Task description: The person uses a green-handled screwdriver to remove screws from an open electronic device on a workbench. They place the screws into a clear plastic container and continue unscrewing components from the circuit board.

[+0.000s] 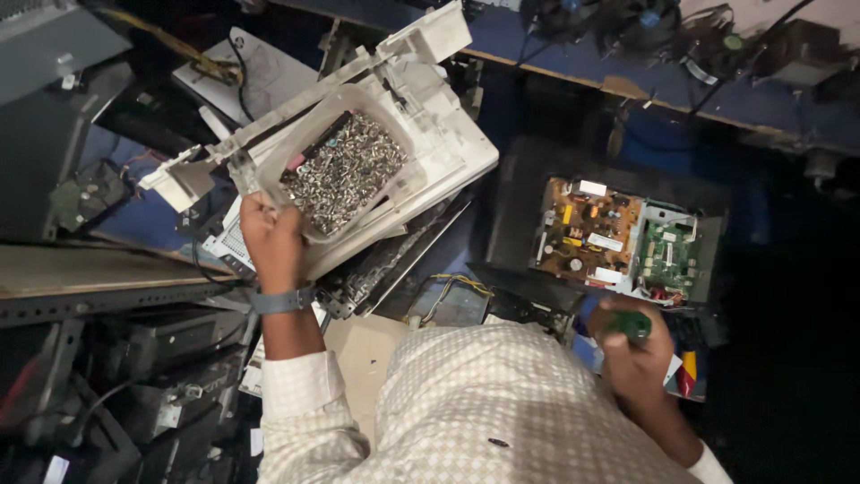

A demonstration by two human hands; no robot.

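Note:
My left hand (271,235) grips the near corner of a clear plastic tub (394,193) filled with several small metal screws (345,170). The tub rests tilted on a white plastic printer cover (452,134). A grey band circles that wrist. My right hand (634,354) is closed around the green handle of a screwdriver (634,324), close to my chest at the lower right. Just beyond it lies an opened black device with a brown circuit board (591,229) and a smaller green board (667,255) exposed.
Dismantled machine parts, black casings and loose cables crowd the left side (134,376). A white panel (260,76) lies behind the tub. A blue-topped bench (627,76) with dark fans and wires runs along the back. A wired metal part (448,300) sits below the cover.

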